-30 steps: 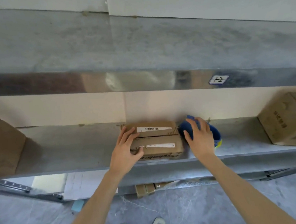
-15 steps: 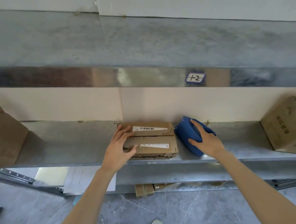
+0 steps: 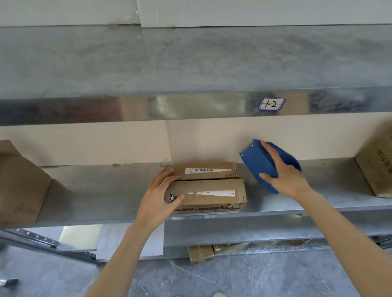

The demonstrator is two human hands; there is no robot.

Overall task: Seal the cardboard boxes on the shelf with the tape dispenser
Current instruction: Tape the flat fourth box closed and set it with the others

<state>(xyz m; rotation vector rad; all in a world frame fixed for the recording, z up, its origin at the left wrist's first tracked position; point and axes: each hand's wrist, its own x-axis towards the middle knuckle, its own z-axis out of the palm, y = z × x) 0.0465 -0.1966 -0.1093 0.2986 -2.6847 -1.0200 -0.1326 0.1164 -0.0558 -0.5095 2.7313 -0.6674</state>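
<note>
- Cardboard box (image 3: 206, 186) at the front edge of the metal shelf (image 3: 98, 195), mid-span, flaps down, seam untaped
- Left hand (image 3: 158, 198) laid flat over the box's left end, fingers straight, pressing the flaps
- Right hand (image 3: 282, 175) grasping the blue tape dispenser (image 3: 257, 163), tilted, just right of the box
- Left carton (image 3: 8, 187) and right carton (image 3: 389, 159) at the shelf's far ends

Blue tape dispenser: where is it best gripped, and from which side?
Grip the blue tape dispenser across its narrow width, coming from the near right, as the right hand does: thumb on the flat face, fingers over the top edge. That leaves its left side facing the small box under the left hand.
</note>
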